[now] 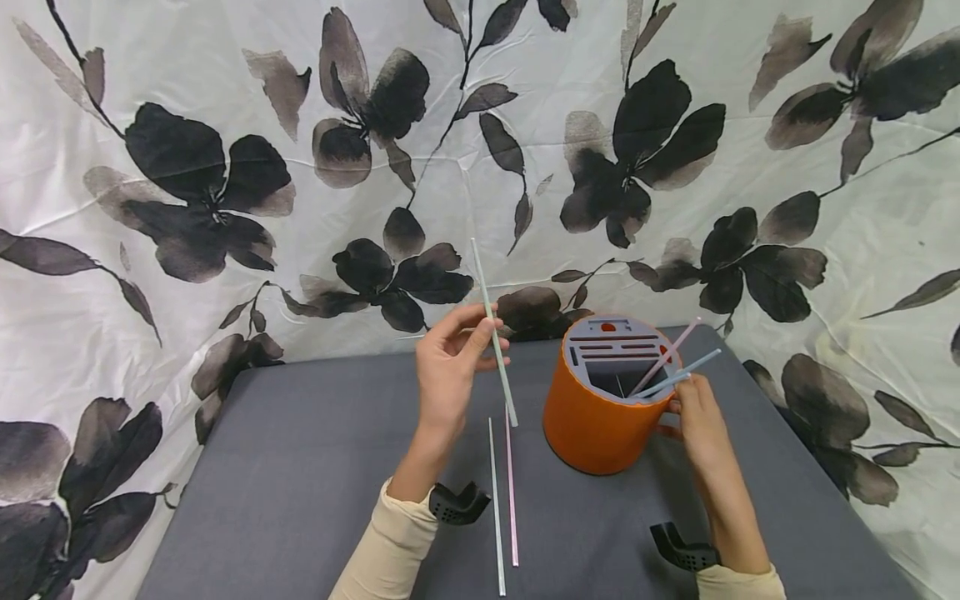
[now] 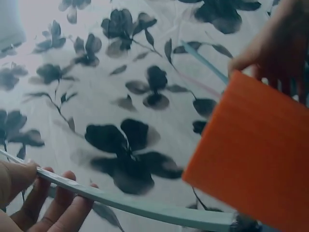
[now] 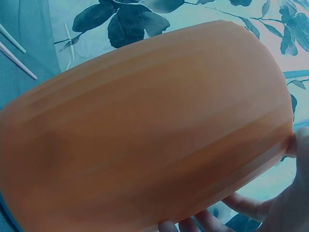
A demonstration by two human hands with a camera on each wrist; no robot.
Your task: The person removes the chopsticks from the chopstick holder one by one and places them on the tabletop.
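A pale green straw (image 1: 504, 379) is pinched between the thumb and fingers of my left hand (image 1: 446, 367), held up at a slant over the table. My right hand (image 1: 703, 425) grips the right side of an orange cylindrical desk organizer (image 1: 596, 433), thumb near the rim and fingers against the wall, as the right wrist view also shows. Its grey top has slots, round holes and a larger opening. Out of that opening lean a pink straw (image 1: 681, 340) and a blue straw (image 1: 701, 362), both tilted right. The organizer stands upright on the table.
Two more straws, one whitish (image 1: 495, 508) and one pink (image 1: 512, 500), lie lengthwise on the grey table (image 1: 315, 467) between my forearms. A white floral cloth (image 1: 480, 192) hangs behind the table and shows along both sides.
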